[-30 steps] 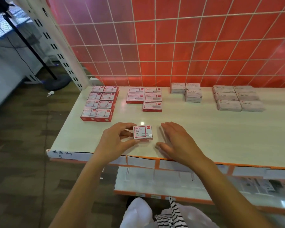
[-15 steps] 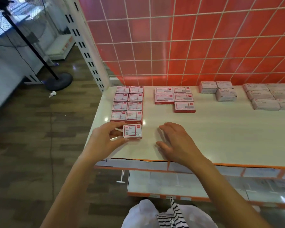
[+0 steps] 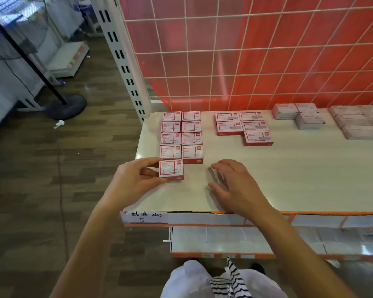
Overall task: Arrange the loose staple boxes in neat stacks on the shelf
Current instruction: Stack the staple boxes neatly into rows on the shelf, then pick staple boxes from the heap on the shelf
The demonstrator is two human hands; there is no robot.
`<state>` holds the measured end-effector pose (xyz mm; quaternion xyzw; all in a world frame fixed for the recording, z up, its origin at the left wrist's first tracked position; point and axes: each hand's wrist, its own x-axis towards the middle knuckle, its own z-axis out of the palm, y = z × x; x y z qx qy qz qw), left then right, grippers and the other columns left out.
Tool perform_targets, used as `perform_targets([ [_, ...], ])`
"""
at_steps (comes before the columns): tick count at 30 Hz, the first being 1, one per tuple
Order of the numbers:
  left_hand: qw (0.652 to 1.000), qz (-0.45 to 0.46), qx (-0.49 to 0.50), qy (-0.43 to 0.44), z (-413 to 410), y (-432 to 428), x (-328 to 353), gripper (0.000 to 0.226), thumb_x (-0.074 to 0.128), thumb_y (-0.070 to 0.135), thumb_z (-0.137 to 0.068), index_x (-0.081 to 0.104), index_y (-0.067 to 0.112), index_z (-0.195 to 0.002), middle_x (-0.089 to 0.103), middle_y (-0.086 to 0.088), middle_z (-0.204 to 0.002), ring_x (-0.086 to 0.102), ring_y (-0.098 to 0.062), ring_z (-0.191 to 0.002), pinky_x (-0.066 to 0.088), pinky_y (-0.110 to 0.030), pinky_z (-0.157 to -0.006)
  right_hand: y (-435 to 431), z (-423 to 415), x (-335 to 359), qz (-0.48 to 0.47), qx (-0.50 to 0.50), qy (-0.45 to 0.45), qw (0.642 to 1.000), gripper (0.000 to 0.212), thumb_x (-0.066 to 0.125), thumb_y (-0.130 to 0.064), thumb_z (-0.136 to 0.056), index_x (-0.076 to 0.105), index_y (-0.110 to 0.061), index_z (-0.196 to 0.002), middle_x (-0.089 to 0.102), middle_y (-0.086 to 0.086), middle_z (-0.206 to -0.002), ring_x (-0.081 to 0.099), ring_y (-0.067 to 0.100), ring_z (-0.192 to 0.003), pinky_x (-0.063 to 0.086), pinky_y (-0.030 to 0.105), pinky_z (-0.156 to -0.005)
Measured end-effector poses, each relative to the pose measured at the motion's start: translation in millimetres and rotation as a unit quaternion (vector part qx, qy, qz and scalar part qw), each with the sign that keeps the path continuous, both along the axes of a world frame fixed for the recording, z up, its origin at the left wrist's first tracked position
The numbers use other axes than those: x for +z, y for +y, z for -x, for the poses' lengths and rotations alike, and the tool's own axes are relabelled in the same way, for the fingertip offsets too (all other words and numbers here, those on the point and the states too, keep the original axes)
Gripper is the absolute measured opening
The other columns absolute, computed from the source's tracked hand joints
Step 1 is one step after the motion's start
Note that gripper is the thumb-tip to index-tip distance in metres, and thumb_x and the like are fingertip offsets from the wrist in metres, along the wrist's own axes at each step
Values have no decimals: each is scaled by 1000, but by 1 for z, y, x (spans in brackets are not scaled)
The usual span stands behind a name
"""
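Leftward the box (image 3: 171, 169) has slid, now flat on the shelf (image 3: 289, 179) just in front of the left column of the red stacks (image 3: 181, 134). It lies label up, long axis running left-right. The left hand (image 3: 134, 181) pinches its left edge, and the right hand (image 3: 235, 186) rests on the shelf with its fingers (image 3: 222, 164) loosely spread.

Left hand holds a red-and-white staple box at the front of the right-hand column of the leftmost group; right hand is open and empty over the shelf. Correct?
Not quite: the head view shows the left hand holding the staple box at the front of the left-hand column of the leftmost group, not the right-hand one. The right hand is open and empty over the shelf.
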<state>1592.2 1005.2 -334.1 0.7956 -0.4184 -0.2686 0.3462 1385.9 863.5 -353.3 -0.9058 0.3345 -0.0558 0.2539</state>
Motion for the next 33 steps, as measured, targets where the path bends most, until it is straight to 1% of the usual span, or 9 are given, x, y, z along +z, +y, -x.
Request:
perform_targets([
  [3,1000,8,4,-9,-11,-7,5,47,79,22,-75,62,31,-118,70,18,-97,67,2,-85,52,-10,-76,2,-1,1,1,-7,0,1000,48,57,-35,-92,47,-20,-136,44,-2,-140,33,13,-130,23,18,-104],
  [8,1000,26,4,-14,-27,-27,9,46,79,19,-76,65,25,-119,71,13,-99,68,-1,-86,54,-20,-82,7,-5,4,5,-6,3,1000,49,55,-36,-92,45,-20,-138,42,-3,-141,31,13,-131,24,18,-106],
  [12,999,40,5,-11,-35,-48,9,45,77,15,-78,64,25,-120,70,17,-94,67,4,-83,51,-9,-75,11,-12,5,25,-12,8,1000,51,56,-36,-92,44,-20,-138,42,-1,-140,31,14,-131,26,22,-107],
  [16,998,59,23,2,-50,-70,5,41,76,16,-79,64,27,-118,71,15,-99,68,0,-89,54,-26,-88,14,-17,5,28,-14,25,999,50,55,-35,-91,43,-19,-137,41,0,-139,32,17,-129,28,25,-107],
  [18,998,63,28,5,-60,-80,2,40,75,15,-81,64,26,-118,71,15,-101,67,0,-91,53,-28,-90,13,-17,4,27,-15,28,999,49,55,-35,-91,43,-20,-136,41,-1,-138,31,16,-129,28,24,-106],
  [23,998,57,25,-5,-77,-104,0,40,71,14,-84,62,18,-122,69,10,-105,64,0,-93,51,-21,-87,11,-20,2,17,-27,31,999,48,53,-37,-92,41,-24,-137,38,-5,-141,29,12,-130,27,22,-107],
  [26,998,56,20,-14,-83,-113,-1,36,70,15,-86,62,22,-120,67,14,-103,61,7,-88,44,-5,-73,11,-22,1,15,-33,37,999,48,53,-39,-93,40,-25,-137,36,-7,-142,29,11,-131,27,22,-108],
  [28,998,56,12,-13,-87,-118,-2,36,69,15,-86,62,22,-121,67,15,-104,59,12,-86,42,0,-67,11,-24,1,14,-38,40,998,48,52,-40,-93,39,-26,-138,35,-8,-142,29,10,-131,27,21,-108],
  [33,999,49,2,-4,-91,-129,-2,36,67,15,-88,62,23,-123,66,14,-107,59,6,-88,40,5,-62,8,-26,0,14,-40,48,998,50,51,-41,-93,37,-27,-139,34,-8,-143,27,9,-131,26,21,-108],
])
